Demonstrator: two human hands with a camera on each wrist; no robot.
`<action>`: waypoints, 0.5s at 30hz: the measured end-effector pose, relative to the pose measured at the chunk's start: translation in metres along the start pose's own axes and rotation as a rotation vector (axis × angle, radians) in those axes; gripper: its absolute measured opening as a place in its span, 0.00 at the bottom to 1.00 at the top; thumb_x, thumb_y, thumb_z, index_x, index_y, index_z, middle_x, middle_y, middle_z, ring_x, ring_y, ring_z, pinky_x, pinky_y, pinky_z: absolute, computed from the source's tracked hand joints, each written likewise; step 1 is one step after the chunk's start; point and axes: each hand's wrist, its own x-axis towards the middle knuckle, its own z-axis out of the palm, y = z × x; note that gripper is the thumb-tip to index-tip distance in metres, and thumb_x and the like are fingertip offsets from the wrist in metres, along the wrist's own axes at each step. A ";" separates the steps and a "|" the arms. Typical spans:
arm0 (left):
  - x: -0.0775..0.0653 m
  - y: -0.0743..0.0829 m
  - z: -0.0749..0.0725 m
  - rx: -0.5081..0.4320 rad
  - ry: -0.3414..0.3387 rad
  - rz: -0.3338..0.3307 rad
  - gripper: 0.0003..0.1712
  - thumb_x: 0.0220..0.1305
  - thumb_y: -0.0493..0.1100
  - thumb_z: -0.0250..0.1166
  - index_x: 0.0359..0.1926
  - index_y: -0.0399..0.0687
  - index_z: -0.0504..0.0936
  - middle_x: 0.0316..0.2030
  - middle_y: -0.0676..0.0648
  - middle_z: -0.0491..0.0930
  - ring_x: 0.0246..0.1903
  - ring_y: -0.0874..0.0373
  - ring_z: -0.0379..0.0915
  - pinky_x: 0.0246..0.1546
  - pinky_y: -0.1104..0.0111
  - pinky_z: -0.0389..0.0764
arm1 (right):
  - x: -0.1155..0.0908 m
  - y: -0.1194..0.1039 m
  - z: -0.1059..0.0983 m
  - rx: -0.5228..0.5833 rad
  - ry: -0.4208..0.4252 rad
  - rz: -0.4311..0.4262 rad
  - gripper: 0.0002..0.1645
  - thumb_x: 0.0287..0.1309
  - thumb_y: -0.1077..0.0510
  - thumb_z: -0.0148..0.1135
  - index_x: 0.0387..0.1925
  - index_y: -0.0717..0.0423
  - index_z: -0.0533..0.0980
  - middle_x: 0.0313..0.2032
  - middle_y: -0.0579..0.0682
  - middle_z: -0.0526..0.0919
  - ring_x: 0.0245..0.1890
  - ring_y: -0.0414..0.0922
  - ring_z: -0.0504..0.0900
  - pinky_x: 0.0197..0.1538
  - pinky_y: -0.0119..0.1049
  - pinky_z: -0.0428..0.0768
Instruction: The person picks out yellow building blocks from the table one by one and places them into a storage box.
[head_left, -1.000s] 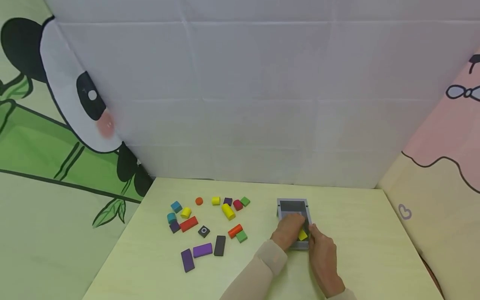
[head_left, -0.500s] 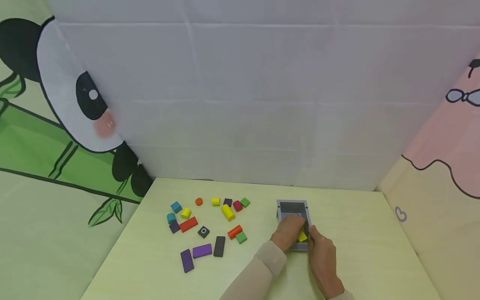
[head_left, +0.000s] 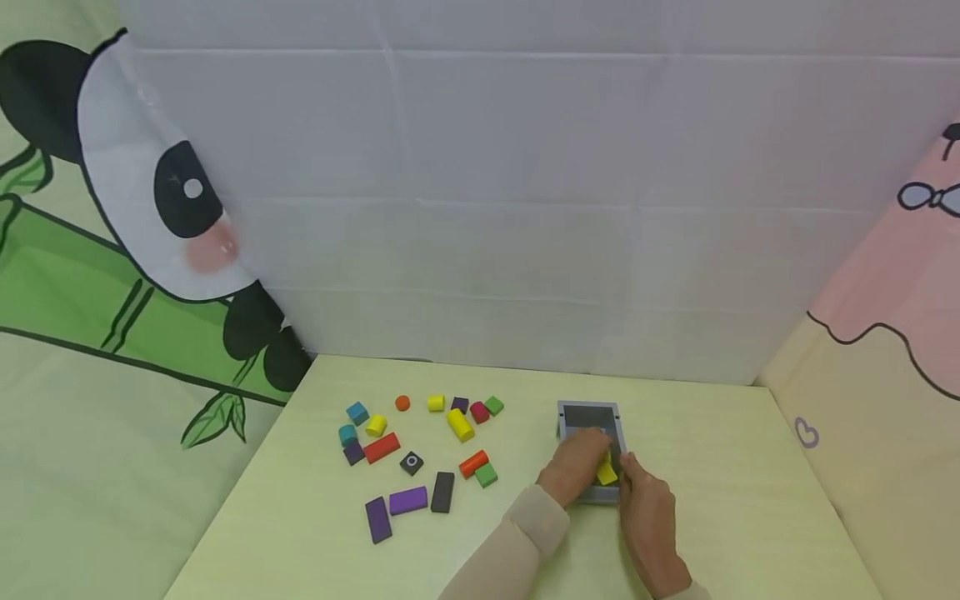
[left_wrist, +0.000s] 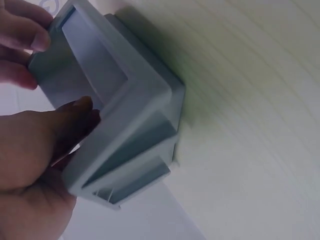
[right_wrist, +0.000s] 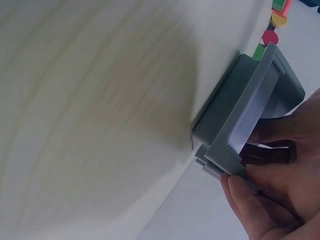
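Observation:
A rectangular grey plastic box (head_left: 588, 408) with a raised rim stands on the right part of the table. My left hand (head_left: 573, 467) reaches down over its left side, fingertips inside. Under those fingertips a yellow block (head_left: 606, 473) stands tilted inside the box; the fingers pinch its upper end, and their tips are partly hidden. My right hand (head_left: 647, 521) holds the near right side of the rim. In the right wrist view its fingers (right_wrist: 242, 192) lie against the outside of the box's corner. The left wrist view shows the stepped ledges on one end of the box.
Left of the box lie several loose wooden blocks: a red bar (head_left: 382, 447), a yellow cylinder (head_left: 461, 425), a purple bar (head_left: 408, 501), a black bar (head_left: 442, 492) and smaller pieces. A pale cloth wall (head_left: 480, 250) rises behind the table (head_left: 712, 467).
The yellow block inside the box has tipped slightly and shows more of its face under my left fingertips. Both hands stay almost in place; the head view has shifted a little.

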 end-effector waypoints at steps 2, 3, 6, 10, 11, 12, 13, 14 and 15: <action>-0.001 -0.002 -0.002 0.000 0.001 -0.011 0.11 0.70 0.36 0.70 0.49 0.55 0.86 0.47 0.57 0.86 0.44 0.66 0.80 0.48 0.76 0.82 | 0.000 0.000 0.000 0.001 -0.001 -0.004 0.16 0.56 0.77 0.69 0.47 0.67 0.87 0.32 0.67 0.89 0.17 0.55 0.83 0.16 0.49 0.74; -0.002 -0.003 -0.003 0.012 0.006 -0.012 0.13 0.69 0.36 0.71 0.52 0.55 0.87 0.49 0.56 0.86 0.47 0.65 0.81 0.51 0.75 0.82 | 0.000 0.000 0.000 0.004 -0.004 -0.003 0.16 0.56 0.77 0.69 0.47 0.67 0.87 0.34 0.68 0.89 0.18 0.56 0.83 0.16 0.49 0.75; -0.004 -0.006 -0.006 0.045 0.032 -0.004 0.20 0.66 0.35 0.74 0.57 0.54 0.86 0.53 0.55 0.86 0.52 0.62 0.82 0.57 0.72 0.83 | 0.000 0.001 0.000 0.009 -0.021 0.012 0.16 0.56 0.77 0.69 0.47 0.68 0.87 0.37 0.69 0.89 0.20 0.59 0.85 0.17 0.50 0.76; -0.006 -0.013 -0.010 0.097 0.080 0.021 0.23 0.64 0.33 0.75 0.58 0.51 0.87 0.54 0.53 0.86 0.55 0.60 0.82 0.60 0.72 0.81 | 0.000 0.002 0.001 0.018 -0.050 0.035 0.16 0.58 0.77 0.68 0.48 0.69 0.86 0.41 0.69 0.88 0.23 0.60 0.87 0.18 0.51 0.77; -0.007 -0.016 -0.012 0.102 0.095 0.029 0.22 0.64 0.32 0.74 0.58 0.50 0.87 0.54 0.53 0.86 0.56 0.60 0.82 0.61 0.72 0.81 | 0.000 0.003 0.001 0.020 -0.052 0.035 0.16 0.58 0.77 0.68 0.49 0.69 0.86 0.42 0.69 0.88 0.24 0.61 0.88 0.19 0.51 0.78; -0.008 -0.018 -0.013 0.101 0.106 0.031 0.21 0.65 0.32 0.73 0.58 0.50 0.87 0.55 0.53 0.86 0.56 0.60 0.82 0.62 0.73 0.80 | 0.001 0.003 0.001 0.022 -0.057 0.038 0.16 0.59 0.77 0.67 0.49 0.69 0.86 0.43 0.70 0.88 0.24 0.60 0.88 0.19 0.51 0.78; -0.009 -0.020 -0.015 0.095 0.115 0.032 0.21 0.66 0.31 0.72 0.58 0.50 0.87 0.55 0.53 0.86 0.57 0.60 0.81 0.63 0.72 0.79 | 0.000 0.003 0.001 0.024 -0.059 0.041 0.16 0.59 0.77 0.67 0.49 0.69 0.86 0.43 0.69 0.88 0.24 0.59 0.87 0.18 0.50 0.78; -0.010 -0.022 -0.016 0.086 0.127 0.034 0.20 0.67 0.31 0.71 0.58 0.49 0.87 0.56 0.52 0.86 0.58 0.59 0.81 0.64 0.72 0.79 | 0.000 0.004 0.002 0.024 -0.061 0.043 0.16 0.60 0.77 0.67 0.49 0.69 0.86 0.43 0.69 0.88 0.23 0.58 0.87 0.19 0.50 0.77; -0.011 -0.024 -0.017 0.074 0.142 0.036 0.19 0.68 0.31 0.70 0.58 0.49 0.87 0.55 0.52 0.86 0.58 0.58 0.80 0.64 0.72 0.78 | 0.000 0.004 0.002 0.023 -0.061 0.044 0.16 0.60 0.76 0.67 0.50 0.69 0.86 0.43 0.69 0.88 0.23 0.57 0.87 0.19 0.49 0.77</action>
